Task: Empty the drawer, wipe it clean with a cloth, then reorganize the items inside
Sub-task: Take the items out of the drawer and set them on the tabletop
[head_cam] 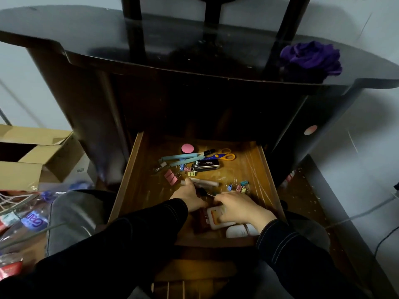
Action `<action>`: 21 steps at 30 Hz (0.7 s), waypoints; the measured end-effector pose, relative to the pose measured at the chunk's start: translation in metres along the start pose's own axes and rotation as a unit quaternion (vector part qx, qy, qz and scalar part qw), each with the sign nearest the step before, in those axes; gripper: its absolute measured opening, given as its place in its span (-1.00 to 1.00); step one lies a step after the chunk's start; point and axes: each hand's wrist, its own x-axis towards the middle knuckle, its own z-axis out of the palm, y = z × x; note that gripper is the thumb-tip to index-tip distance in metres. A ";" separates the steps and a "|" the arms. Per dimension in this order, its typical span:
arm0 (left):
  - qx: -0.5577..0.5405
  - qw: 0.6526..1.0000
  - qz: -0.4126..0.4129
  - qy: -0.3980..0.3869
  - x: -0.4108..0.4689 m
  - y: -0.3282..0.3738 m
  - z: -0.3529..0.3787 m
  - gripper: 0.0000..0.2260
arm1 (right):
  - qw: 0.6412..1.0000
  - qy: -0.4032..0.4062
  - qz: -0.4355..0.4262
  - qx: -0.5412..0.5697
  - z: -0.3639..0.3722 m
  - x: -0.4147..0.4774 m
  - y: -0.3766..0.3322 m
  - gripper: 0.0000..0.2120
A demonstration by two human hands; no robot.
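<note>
The wooden drawer [133, 180] is pulled out below the dark desk. Inside lie a pink round disc [187, 148], light blue lanyards [181, 159], blue and orange scissors [222, 156], a black shiny case [206, 165], pink clips [171, 176], several small coloured binder clips [238, 187] and a beige stick [205, 182]. My left hand [189, 198] is in the front of the drawer, its fingers curled round a dark pen-like tool [204, 192]. My right hand [236, 207] grips a white and orange packet [213, 220]. A purple cloth [311, 58] lies crumpled on the desk top at the right.
An open cardboard box [36, 156] and plastic bags with bottles [32, 221] sit on the floor at the left. Dark stand legs [212, 16] rise from the desk top. Cables [367, 214] run along the floor at the right. White objects [237, 230] lie at the drawer's front.
</note>
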 end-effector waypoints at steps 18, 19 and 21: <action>-0.103 0.988 0.069 0.089 0.001 0.002 -0.017 -0.74 | 0.985 0.088 0.125 0.082 -0.009 -0.012 -0.007 -0.62; -0.145 0.982 0.073 0.096 -0.004 0.005 -0.021 -0.77 | 0.977 0.113 0.147 0.109 -0.013 -0.014 -0.009 -0.62; -0.248 0.962 0.078 0.083 -0.015 0.011 -0.033 -0.87 | 0.953 0.154 0.185 0.183 -0.027 -0.021 -0.011 -0.63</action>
